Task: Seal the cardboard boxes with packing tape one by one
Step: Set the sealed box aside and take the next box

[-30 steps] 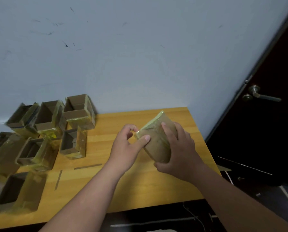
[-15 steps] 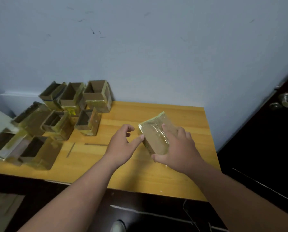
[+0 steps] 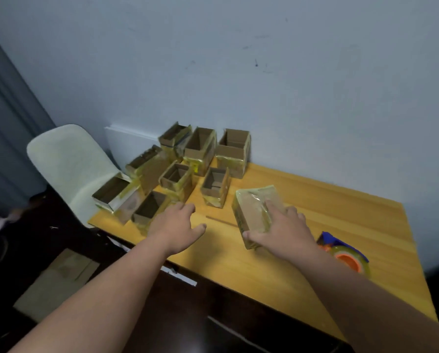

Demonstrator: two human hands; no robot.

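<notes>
A closed cardboard box wrapped in shiny tape (image 3: 254, 212) lies tilted on the wooden table (image 3: 328, 220). My right hand (image 3: 282, 230) holds it, fingers laid over its top and thumb under its near edge. My left hand (image 3: 177, 225) hovers spread over the table just left of it, holding nothing, close to an open box (image 3: 149, 208). Several more open cardboard boxes with yellowish tape (image 3: 200, 151) stand clustered at the table's back left. A tape dispenser with an orange core and blue body (image 3: 346, 253) sits near my right forearm.
A pale chair (image 3: 68, 161) stands left of the table. A white board (image 3: 129, 146) leans on the blue-grey wall behind the boxes. Flat cardboard (image 3: 58, 278) lies on the dark floor below. A thin strip (image 3: 221, 220) lies on the tabletop.
My left hand has let go of the taped box and moved left toward the open boxes. The right hand has lowered the box onto the table. The view swung left, showing chair and dispenser.
</notes>
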